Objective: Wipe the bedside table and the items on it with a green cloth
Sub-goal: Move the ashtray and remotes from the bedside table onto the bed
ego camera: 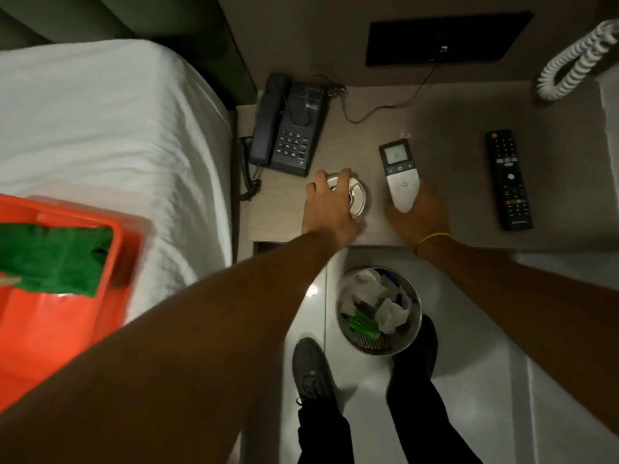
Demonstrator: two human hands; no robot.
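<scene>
The beige bedside table (449, 125) carries a dark corded phone (291, 128), a round pale dish (357, 199), a white remote with a small screen (398, 165) and a black TV remote (509, 179). My left hand (330, 212) lies over the round dish with its fingers curled around the rim. My right hand (422, 217) grips the near end of the white remote, which lies flat on the table. The green cloth (53, 259) lies in an orange tray (50, 329) on the bed at the left, away from both hands.
A white-sheeted bed (100, 128) borders the table's left side. A metal waste bin (380, 311) full of paper stands on the floor below the table's front edge, between my shoes. A white coiled cord (576, 61) hangs at the top right, and a black wall panel (445, 38) sits behind the table.
</scene>
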